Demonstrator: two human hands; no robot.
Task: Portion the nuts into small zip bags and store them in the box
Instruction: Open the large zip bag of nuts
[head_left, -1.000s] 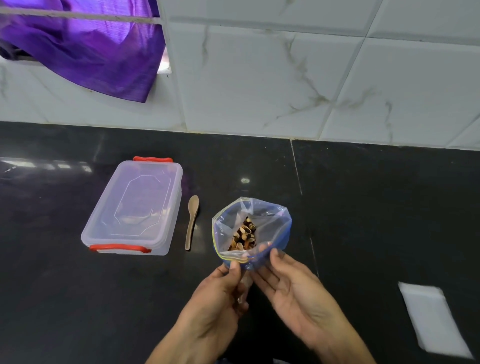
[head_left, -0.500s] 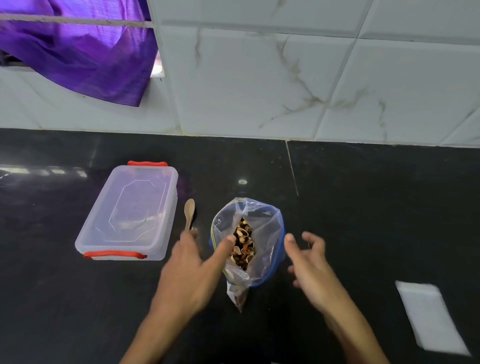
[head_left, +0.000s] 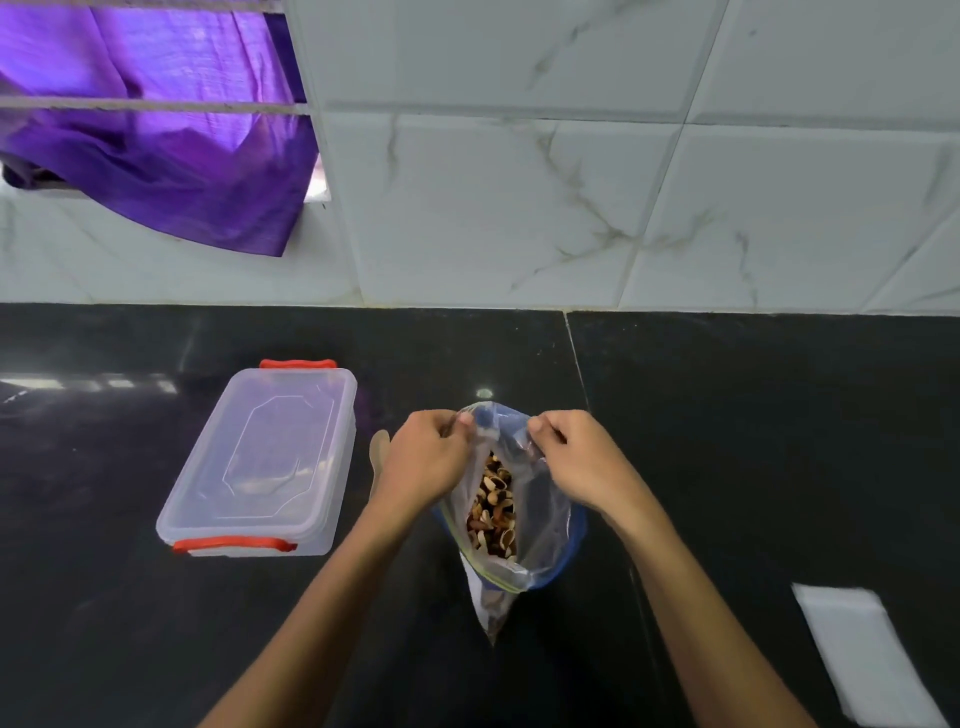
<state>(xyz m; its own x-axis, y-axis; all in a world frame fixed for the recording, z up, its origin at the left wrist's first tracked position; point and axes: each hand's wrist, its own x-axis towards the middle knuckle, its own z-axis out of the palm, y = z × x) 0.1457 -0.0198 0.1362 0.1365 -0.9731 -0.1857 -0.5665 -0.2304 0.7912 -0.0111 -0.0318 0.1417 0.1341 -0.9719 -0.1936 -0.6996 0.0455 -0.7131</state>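
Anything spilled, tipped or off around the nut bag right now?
Nothing spilled. Both hands, left hand and right hand, pinch the nut bag rim open; nuts stay inside. The box is lidded, closed.

I note a glossy black stone table (head_left: 727, 441), a clear smooth plastic zip bag (head_left: 545, 519), a translucent plastic lidded box (head_left: 260, 457), and matt purple cloth (head_left: 156, 156).

My one head-worn camera looks forward and down at the black counter (head_left: 753, 441), close, tiled wall (head_left: 571, 182) beyond.
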